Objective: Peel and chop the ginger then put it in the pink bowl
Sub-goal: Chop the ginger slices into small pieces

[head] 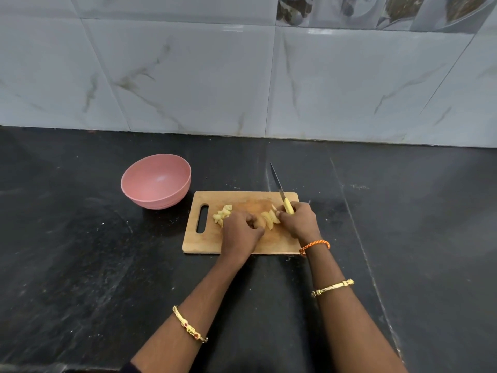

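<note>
A wooden cutting board lies on the black counter. On it, a pile of chopped ginger pieces sits near the handle slot, and sliced ginger lies between my hands. My left hand rests on the board with curled fingers beside the slices; whether it pinches them is hidden. My right hand grips the yellow handle of a knife, whose blade points away over the board's far edge. The pink bowl stands empty to the left of the board.
The black stone counter stretches wide on both sides. A grey marbled tile wall rises behind it. Bangles sit on both forearms, and an orange thread band circles the right wrist.
</note>
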